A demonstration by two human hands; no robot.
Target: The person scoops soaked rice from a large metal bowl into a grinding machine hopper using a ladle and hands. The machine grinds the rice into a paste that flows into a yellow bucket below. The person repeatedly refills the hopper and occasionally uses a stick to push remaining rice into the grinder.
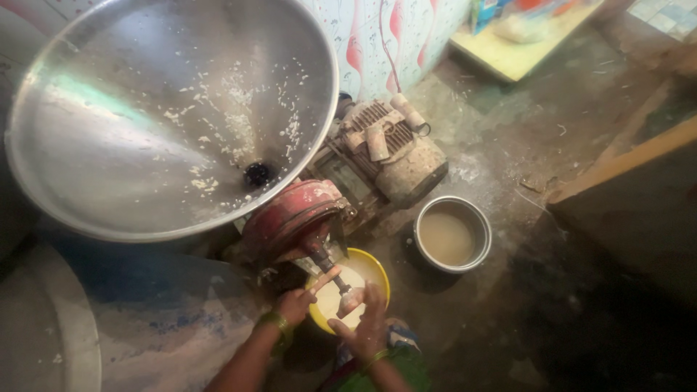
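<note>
Grimy concrete floor point(552, 218) all round. Just below the red grinder point(294, 218), its spout point(350, 300) is cupped between both hands: left hand point(296, 303) fingers curled, right hand point(369, 327) spread open, with the yellow bowl point(374, 268) directly underneath.

The yellow bowl point(372, 270) sits on the floor under the red grinder's point(290, 218) dark spout point(335, 278), holding pale batter. My left hand point(296, 303) and right hand point(367, 327) cup the spout's tip over it.

Yellow bowl point(372, 267) (half hidden) behind 2 hands.
</note>
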